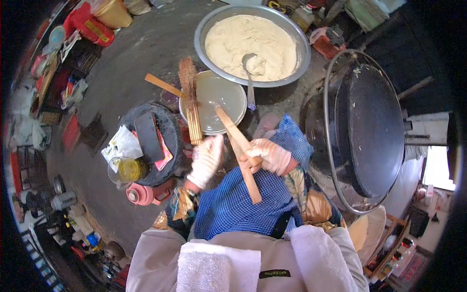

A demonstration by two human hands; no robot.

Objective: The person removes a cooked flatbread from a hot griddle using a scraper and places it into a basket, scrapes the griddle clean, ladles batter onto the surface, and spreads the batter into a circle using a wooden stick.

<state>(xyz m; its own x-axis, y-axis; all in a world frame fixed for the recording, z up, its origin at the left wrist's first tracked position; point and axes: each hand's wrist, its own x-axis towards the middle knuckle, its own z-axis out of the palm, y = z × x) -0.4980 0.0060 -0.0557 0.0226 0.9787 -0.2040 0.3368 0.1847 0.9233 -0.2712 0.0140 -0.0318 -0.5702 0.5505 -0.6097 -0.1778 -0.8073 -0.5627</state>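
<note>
My right hand [270, 155], in a pale striped glove, is closed around a wooden scraper [235, 136] of flat light strips, held over my lap. The upper end of the scraper reaches the near rim of a white basin of water [238, 87]. My left hand [206, 160], gloved alike, is blurred by motion, so its fingers are unclear. It is just below the bound handle of a bristle brush [189, 87], which lies across the basin's left rim. Another flat wooden strip [163, 85] sticks out leftward from that rim.
Ahead is a large metal bowl of pale batter [198, 41] with a ladle [250, 95] in it. A round black griddle [374, 131] stands to the right inside a metal hoop. At left, a round stand [127, 117] holds a phone, tissue and a jar of yellow liquid.
</note>
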